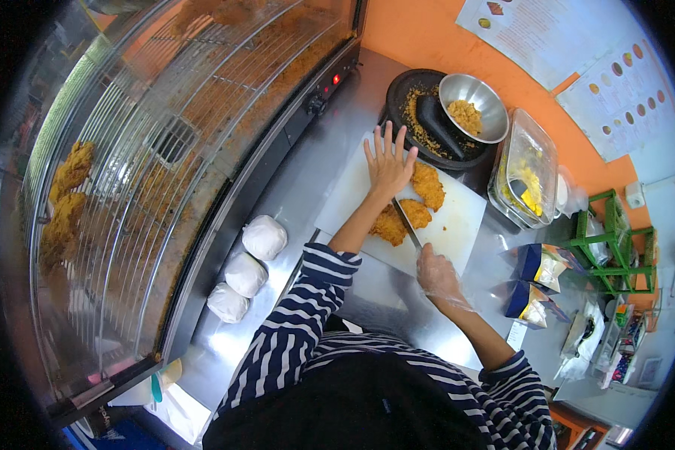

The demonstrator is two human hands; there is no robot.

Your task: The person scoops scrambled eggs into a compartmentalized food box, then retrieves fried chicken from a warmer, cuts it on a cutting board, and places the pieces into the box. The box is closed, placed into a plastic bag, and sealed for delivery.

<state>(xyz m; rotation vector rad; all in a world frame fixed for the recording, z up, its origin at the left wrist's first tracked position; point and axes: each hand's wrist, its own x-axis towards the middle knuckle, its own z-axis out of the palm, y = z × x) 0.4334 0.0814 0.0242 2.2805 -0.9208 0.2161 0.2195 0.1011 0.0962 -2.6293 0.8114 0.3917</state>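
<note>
The golden-brown, crumb-coated fried pieces [428, 187] lie on a flat white rectangular cutting board [459, 216], near the left hand [387, 166], below it and to its right. The long steel knife [408, 224] slants between two of them, its tip by the heel of the left hand, probably angled so that its handle falls naturally to the right hand [436, 273]. Just beyond the left hand stand a round black stone mortar [393, 96] with a black stone pestle [435, 124] and, over its right edge, a shiny round steel bowl [490, 103] of crumbs, perhaps grouped there for easy reach. Left of the left forearm, three white wrapped round bundles [246, 274] sit in a row on the metal bench [382, 291], likely out of the knife's way. Right of the right hand, two dark blue paper boxes [527, 301] stand upright, seemingly so their contents stay in.

The left hand is spread wide, palm down, fingers well apart, gripping nothing; whether it presses on the board or the blade's tip I cannot tell. The right hand, in thin clear plastic, is closed firmly round the knife's handle.
</note>
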